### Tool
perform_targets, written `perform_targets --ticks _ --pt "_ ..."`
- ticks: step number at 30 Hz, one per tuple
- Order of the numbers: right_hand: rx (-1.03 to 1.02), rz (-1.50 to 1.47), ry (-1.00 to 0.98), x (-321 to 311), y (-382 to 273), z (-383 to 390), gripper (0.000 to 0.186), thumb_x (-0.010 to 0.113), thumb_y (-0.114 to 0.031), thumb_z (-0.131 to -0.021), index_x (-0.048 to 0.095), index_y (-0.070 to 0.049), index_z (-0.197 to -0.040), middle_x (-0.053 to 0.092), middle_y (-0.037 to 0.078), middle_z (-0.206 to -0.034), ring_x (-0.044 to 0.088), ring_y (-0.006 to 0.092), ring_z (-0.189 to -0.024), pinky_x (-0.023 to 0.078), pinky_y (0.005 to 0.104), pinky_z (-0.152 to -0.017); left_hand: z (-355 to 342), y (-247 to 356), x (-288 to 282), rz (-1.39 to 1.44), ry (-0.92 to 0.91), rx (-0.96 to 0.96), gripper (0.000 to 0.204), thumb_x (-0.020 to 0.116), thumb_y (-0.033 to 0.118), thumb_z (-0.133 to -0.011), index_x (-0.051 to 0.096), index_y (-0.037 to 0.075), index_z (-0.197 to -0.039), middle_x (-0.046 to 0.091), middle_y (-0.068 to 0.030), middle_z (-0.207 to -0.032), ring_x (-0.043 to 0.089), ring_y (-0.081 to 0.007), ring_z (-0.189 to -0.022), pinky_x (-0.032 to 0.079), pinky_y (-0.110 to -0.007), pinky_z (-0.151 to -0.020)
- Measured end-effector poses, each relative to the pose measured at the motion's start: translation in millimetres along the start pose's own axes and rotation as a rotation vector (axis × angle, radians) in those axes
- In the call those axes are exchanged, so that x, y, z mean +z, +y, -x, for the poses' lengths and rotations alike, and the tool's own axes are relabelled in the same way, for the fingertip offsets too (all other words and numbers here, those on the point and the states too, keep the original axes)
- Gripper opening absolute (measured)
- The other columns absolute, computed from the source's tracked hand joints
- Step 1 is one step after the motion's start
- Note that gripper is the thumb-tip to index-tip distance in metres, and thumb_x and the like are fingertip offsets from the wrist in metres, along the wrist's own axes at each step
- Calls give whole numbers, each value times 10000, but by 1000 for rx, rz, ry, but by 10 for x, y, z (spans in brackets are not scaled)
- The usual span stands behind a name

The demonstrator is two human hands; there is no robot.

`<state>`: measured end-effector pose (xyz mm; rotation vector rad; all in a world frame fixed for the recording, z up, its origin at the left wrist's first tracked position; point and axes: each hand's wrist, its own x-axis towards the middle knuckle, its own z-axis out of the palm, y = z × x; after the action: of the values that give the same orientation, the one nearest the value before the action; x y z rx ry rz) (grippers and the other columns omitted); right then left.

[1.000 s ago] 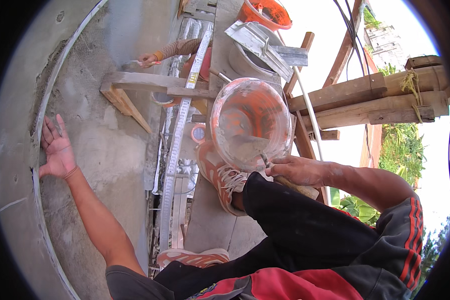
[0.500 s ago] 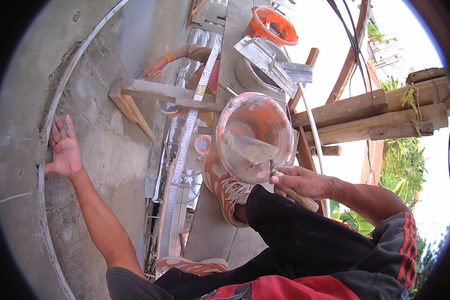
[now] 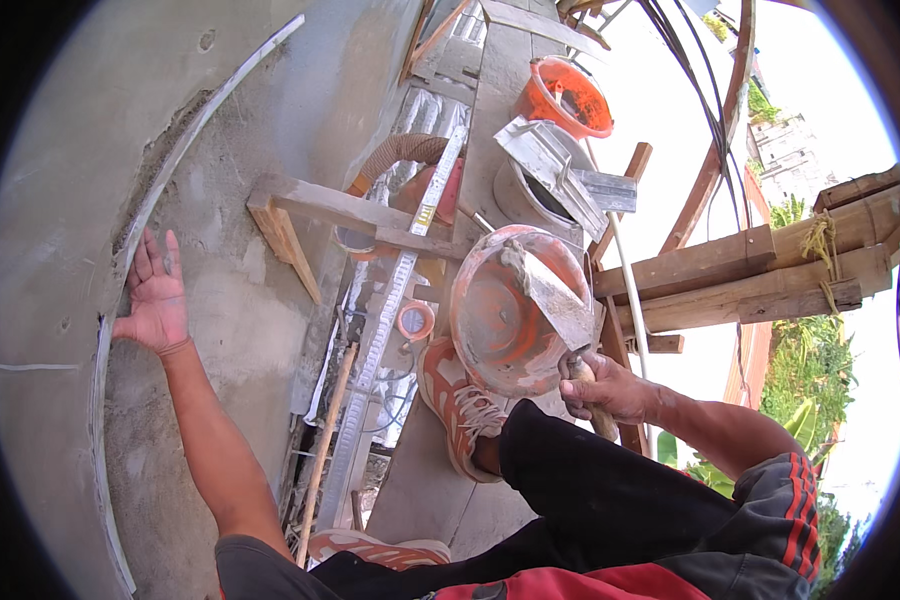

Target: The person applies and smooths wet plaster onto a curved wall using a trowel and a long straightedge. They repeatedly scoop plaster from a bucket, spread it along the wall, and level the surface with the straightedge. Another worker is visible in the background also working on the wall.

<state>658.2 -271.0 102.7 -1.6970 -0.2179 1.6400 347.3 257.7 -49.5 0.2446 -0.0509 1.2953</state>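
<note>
My left hand (image 3: 157,300) lies with its fingers spread against the grey cement wall (image 3: 225,330), at a long pale strip (image 3: 101,420) that curves down the wall. The wall's surface is rough to the right of the strip and smoother to its left. My right hand (image 3: 610,388) is closed round the wooden handle of a trowel (image 3: 562,310). Its blade is over the opening of an orange, mortar-smeared bucket (image 3: 460,310), with a little grey mortar near the tip. Wet grey residue coats the inside of that bucket.
Beyond stand a grey bucket (image 3: 510,190) with metal floats (image 3: 560,170) across it and an orange bucket (image 3: 540,85). A wooden brace (image 3: 320,205) and a long metal bar (image 3: 395,285) cross the gap beside the planks (image 3: 410,490). Another person's sleeve (image 3: 400,152) shows below. Bamboo poles (image 3: 700,310) run along the right.
The trowel blade has swung from lying leftward in the bucket to pointing up and left, with mortar at its tip. The other person's hand has left the wall. The view has shifted slightly.
</note>
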Motion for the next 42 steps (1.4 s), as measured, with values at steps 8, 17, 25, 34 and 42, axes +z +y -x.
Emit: perform_targets --ticks 8,17,25,34,42 --pt "-356 394 -151 837 -1104 -325 292 742 -245 -1004 589 -58 -1168 623 0 -846 593 78 -665 498 260 -602 -93 22 -153 64 -258 -188 1094 920 626 -572 589 56 -1444 541 -143 -1551 334 -271 -1550 29 -571 -1322" --pt "-619 119 -123 2917 -1016 -1846 301 734 -232 -989 525 -54 -1114 582 19 -819 539 90 -636 445 275 -567 9 100 -147 -3 -225 -124 1054 844 662 -683 521 99 -1514 505 -137 -1582 385 -311 -1525 87 -545 -1326" --pt "-1111 329 258 3495 -673 -2900 321 577 -135 -976 512 17 -1251 609 212 -987 610 354 -835 497 456 -780 3 87 -32 -223 -188 65 988 845 633 -712 544 96 -1484 535 -122 -1557 483 -320 -1454 198 -483 -1324" --pt "-1251 419 319 3753 -734 -3161 370 682 -199 -1014 534 11 -1279 569 216 -1144 586 377 -1046 470 450 -933 -48 145 -178 104 -384 -193 692 647 526 -965 534 91 -1491 564 -139 -1526 446 -342 -1480 175 -607 -1299" --pt "-1127 496 240 3869 -795 -3165 401 713 -288 -1001 572 14 -1224 612 246 -1096 601 460 -1001 487 490 -863 -52 204 -163 -172 -202 -249 1126 881 639 -595 472 214 -1554 469 -19 -1614 293 -282 -1557 87 -624 -1307"
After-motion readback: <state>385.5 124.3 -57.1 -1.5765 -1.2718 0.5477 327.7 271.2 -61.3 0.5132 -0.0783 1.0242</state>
